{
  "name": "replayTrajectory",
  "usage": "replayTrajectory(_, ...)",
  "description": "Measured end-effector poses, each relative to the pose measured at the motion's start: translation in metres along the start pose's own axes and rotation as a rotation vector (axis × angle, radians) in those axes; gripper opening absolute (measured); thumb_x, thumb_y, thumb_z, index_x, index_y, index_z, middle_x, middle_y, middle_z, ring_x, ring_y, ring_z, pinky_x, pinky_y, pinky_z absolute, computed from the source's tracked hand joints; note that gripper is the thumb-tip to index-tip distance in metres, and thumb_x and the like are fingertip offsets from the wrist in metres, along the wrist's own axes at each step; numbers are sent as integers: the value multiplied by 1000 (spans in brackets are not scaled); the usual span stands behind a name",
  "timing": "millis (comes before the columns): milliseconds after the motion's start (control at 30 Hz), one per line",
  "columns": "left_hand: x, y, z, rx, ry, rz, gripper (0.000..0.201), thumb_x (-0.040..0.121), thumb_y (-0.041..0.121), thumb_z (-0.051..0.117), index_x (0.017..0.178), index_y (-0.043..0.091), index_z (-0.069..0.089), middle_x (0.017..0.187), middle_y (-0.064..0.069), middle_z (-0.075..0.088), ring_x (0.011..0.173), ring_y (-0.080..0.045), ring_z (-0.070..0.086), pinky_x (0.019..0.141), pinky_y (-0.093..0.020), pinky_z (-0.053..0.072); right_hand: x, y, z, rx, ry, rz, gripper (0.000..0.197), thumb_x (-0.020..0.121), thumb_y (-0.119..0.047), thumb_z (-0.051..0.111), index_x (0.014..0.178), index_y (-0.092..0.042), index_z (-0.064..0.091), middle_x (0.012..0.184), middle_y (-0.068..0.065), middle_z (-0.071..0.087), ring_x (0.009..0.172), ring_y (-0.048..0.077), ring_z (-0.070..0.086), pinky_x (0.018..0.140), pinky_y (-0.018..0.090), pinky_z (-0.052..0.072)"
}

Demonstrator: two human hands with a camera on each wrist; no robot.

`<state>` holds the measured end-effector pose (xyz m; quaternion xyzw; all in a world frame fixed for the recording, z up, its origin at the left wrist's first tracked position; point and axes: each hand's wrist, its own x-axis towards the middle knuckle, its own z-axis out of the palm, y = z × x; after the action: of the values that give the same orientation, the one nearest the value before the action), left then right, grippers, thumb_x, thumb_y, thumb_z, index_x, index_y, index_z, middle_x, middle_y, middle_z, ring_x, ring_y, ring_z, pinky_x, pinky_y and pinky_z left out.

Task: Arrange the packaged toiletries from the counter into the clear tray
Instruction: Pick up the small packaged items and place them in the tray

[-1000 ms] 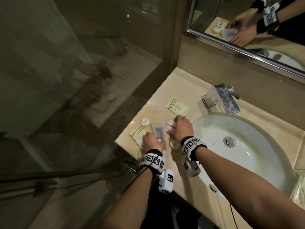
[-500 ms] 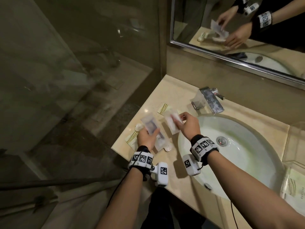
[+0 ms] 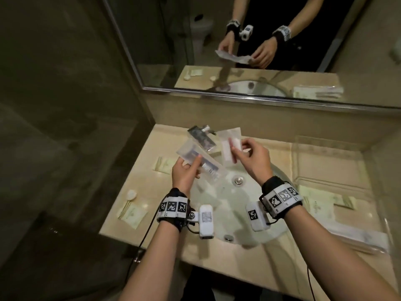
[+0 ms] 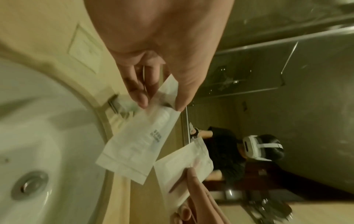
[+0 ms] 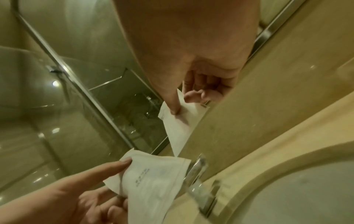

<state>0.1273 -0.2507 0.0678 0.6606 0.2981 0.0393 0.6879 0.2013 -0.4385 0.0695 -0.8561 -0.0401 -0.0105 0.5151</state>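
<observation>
Both hands are raised above the sink (image 3: pixel 219 205), each carrying one sealed packet, which suggests the items are being collected in pairs before transfer to the clear tray (image 3: pixel 338 181) at the right end of the counter (image 3: pixel 149 148).

The left hand (image 3: pixel 184 172) pinches a long clear packet (image 3: pixel 198 160) between thumb and fingers near one end; the remaining length projects away from the palm, toward the tap (image 3: pixel 201 137). The left wrist view shows the thumb tip and one fingertip closed on the packet's upper edge, with printed text visible on the face.

The right hand (image 3: pixel 251 159) pinches a white packet (image 3: pixel 230 146) at its lower right portion, thumb against fingers, the other fingers curled. The packet stands roughly upright above and left of the hand. Holding by an edge keeps the flat face visible and probably eases laying it flat.

The two packets are near each other but appear apart; contact cannot be confirmed.

The tray already holds flat packets with green print (image 3: pixel 319 205) and a long clear packet (image 3: pixel 358 235) along its near side. It lies well to the right of both hands.

Still on the counter at the left: two green-printed sachets (image 3: pixel 131 215) (image 3: pixel 162 166) and a small round white item (image 3: pixel 131 194). These probably remain to be moved
</observation>
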Motion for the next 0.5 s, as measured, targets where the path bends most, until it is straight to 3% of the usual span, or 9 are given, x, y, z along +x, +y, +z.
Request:
replayTrajectory(133, -18, 3, 71, -14, -183, 43, 6, 85, 16, 71, 89, 11, 70, 85, -11, 72, 74, -20, 67, 72, -29, 59, -9, 33, -79, -56, 139, 52, 18, 86, -32, 70, 98, -20, 64, 91, -9, 62, 58, 1, 48, 55, 15, 35)
replayTrajectory(233, -30, -11, 124, -6, -309, 27, 29, 82, 14, 73, 107, -1, 66, 97, -20, 72, 86, -30, 71, 81, -38, 59, -23, 68, -137, -81, 264, 114, 21, 86, -31, 70, 100, -17, 65, 95, -6, 64, 64, -2, 49, 59, 14, 36)
replayTrajectory(300, -39, -22, 159, -19, -378, 2, 41, 81, 14, 74, 117, 0, 60, 105, -23, 70, 90, -34, 72, 81, -43, 59, -36, 92, -173, -90, 341, 176, 24, 85, -31, 70, 102, -15, 65, 96, -4, 66, 69, -1, 50, 65, 17, 39)
replayTrajectory(433, -60, -51, 219, 0, -517, -90, 41, 87, 12, 67, 125, 4, 53, 110, -22, 68, 93, -35, 71, 80, -40, 61, -64, 131, -228, -121, 447, 299, 22, 85, -33, 70, 99, -17, 65, 95, -6, 64, 81, 12, 58, 75, 29, 47)
replayTrajectory(500, -71, -67, 245, 20, -564, -150, 37, 89, 11, 64, 124, 3, 53, 108, -23, 69, 93, -37, 71, 84, -41, 59, -77, 146, -248, -140, 475, 340, 23, 85, -34, 70, 99, -17, 65, 95, -5, 64, 84, 13, 59, 77, 29, 47)
